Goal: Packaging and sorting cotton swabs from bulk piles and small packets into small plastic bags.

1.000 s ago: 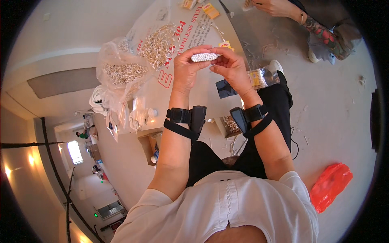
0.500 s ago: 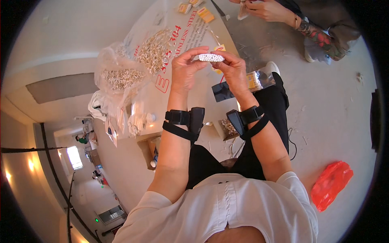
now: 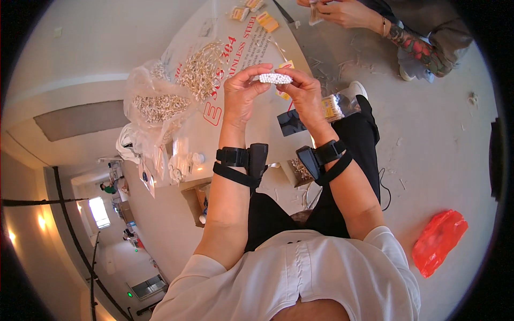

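Top ctr of frame, your L hand [image 3: 241, 95] and R hand [image 3: 305, 97] pinch 1 bundle of white-tipped swabs [image 3: 276, 78] between them, each curled nearly closed on 1 end. Upper L, a clear bag [image 3: 137, 80] holds loose swabs [image 3: 160, 106]. R of ctr, 1 swab pack [image 3: 333, 108] sits near your R hand.

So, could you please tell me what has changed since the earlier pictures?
The oval bundle of white-tipped cotton swabs has shifted slightly rightward relative to the left hand. The co-worker's bare hand shows further into the picture. Nothing was let go: the left hand and right hand keep their grip on the bundle. The crumpled red plastic bag and loose pale swab heap stay put.
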A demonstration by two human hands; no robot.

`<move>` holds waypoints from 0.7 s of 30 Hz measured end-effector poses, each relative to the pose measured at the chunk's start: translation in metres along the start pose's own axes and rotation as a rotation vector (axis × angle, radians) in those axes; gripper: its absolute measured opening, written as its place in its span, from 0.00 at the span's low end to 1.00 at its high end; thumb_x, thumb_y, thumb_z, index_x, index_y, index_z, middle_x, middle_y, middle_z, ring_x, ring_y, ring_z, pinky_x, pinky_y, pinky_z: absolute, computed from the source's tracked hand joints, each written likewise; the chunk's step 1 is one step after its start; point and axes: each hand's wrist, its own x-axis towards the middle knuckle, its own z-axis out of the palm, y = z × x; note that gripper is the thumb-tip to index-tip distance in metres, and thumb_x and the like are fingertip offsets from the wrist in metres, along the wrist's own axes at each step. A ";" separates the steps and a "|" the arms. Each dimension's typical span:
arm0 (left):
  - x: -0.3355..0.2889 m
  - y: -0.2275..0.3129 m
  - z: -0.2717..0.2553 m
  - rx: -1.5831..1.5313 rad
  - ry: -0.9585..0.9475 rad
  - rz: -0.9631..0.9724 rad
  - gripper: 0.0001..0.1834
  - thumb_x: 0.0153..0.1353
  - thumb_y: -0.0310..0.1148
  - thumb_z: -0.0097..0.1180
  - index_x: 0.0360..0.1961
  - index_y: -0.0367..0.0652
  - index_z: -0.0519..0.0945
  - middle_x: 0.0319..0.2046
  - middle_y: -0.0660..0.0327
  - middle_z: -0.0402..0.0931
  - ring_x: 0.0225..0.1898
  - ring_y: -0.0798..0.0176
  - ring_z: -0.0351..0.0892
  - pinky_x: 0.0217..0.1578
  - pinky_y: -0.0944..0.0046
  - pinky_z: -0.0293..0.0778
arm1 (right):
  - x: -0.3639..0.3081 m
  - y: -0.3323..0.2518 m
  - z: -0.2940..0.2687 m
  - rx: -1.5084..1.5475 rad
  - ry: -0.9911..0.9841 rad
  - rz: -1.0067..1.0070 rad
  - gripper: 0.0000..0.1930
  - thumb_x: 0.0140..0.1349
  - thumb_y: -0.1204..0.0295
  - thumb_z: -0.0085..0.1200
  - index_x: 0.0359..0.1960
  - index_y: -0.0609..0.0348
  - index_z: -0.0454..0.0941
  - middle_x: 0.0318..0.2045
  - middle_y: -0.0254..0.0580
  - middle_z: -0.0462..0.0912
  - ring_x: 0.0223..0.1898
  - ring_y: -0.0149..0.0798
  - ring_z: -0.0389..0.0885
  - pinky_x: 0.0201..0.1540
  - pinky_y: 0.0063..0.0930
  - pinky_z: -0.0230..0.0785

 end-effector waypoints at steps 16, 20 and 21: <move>0.000 -0.003 -0.004 -0.006 -0.017 -0.026 0.19 0.43 0.15 0.59 0.41 0.37 0.79 0.46 0.52 0.76 0.47 0.63 0.74 0.50 0.66 0.69 | 0.000 0.006 -0.003 -0.030 0.015 0.039 0.14 0.50 0.85 0.57 0.39 0.60 0.81 0.33 0.32 0.81 0.29 0.23 0.74 0.32 0.16 0.69; 0.001 -0.003 -0.002 0.009 0.005 -0.012 0.17 0.44 0.14 0.58 0.38 0.38 0.81 0.43 0.56 0.78 0.44 0.66 0.76 0.44 0.68 0.72 | 0.000 0.004 -0.002 -0.011 0.013 0.050 0.14 0.50 0.85 0.57 0.40 0.60 0.81 0.33 0.32 0.81 0.29 0.23 0.75 0.32 0.16 0.69; 0.001 -0.003 -0.002 0.009 0.004 -0.012 0.17 0.44 0.14 0.58 0.38 0.38 0.81 0.43 0.56 0.78 0.44 0.66 0.76 0.44 0.68 0.72 | 0.000 0.004 -0.002 -0.012 0.012 0.049 0.14 0.50 0.85 0.57 0.40 0.60 0.81 0.32 0.32 0.81 0.29 0.23 0.75 0.32 0.16 0.69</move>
